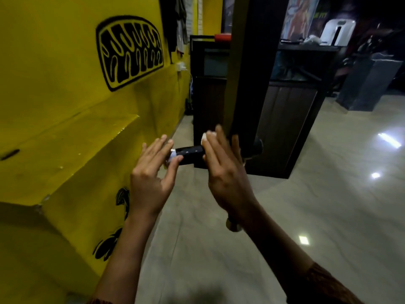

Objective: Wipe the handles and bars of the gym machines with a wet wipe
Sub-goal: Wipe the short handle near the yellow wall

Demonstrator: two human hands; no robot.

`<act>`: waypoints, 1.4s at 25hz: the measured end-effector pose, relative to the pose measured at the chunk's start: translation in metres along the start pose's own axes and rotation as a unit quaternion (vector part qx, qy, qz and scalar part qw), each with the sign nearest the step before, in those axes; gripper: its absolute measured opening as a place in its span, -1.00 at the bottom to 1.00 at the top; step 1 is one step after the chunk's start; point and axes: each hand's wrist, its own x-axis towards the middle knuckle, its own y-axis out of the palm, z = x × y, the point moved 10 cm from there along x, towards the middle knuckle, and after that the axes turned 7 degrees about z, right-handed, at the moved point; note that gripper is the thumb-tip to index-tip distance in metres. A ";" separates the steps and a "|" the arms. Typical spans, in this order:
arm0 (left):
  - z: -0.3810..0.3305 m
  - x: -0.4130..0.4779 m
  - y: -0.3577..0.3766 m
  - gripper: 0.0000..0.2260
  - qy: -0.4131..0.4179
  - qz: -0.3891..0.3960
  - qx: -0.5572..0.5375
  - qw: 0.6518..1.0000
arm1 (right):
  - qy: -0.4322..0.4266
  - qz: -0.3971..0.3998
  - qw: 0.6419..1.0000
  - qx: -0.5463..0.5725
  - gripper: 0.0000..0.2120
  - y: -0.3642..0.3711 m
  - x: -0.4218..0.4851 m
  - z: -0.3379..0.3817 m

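A black handle grip [190,153] with a pale end cap sticks out to the left from a dark upright machine post [252,88]. My right hand [223,170] presses a small white wet wipe [207,136] onto the grip's right part, with the fingers curled over it. My left hand [154,178] touches the grip's left end cap with spread fingertips and holds nothing. A second round black grip end [258,145] shows to the right of the post. Most of the wipe is hidden under my right fingers.
A yellow wall with black graffiti and a slanted yellow ledge [72,150] runs close along the left. A dark wooden counter [285,110] stands behind the post. A metal knob [233,224] pokes out below my right wrist. Glossy tiled floor [328,194] spreads to the right.
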 end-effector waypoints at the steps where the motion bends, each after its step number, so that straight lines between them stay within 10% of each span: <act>1: 0.003 -0.002 -0.002 -0.64 -0.003 0.010 -0.014 1.000 | 0.007 0.019 0.999 -0.027 -0.56 0.012 -0.008 0.004; 13: 0.018 0.000 -0.001 -0.61 -0.045 0.061 -0.115 0.990 | 0.004 0.010 0.983 0.184 -0.47 -0.001 -0.010 0.021; 19: 0.024 0.000 0.000 -0.55 -0.065 0.072 -0.141 0.985 | 0.070 0.036 0.996 0.043 -0.50 0.019 0.000 0.011; 27: 0.030 -0.012 -0.005 -0.54 -0.058 0.088 -0.160 0.982 | -0.026 -0.010 0.954 0.298 -0.63 -0.013 0.004 0.051; 35: 0.036 -0.017 -0.008 -0.53 -0.101 0.078 -0.183 0.975 | -0.088 0.047 0.986 0.137 -0.61 0.034 -0.001 0.052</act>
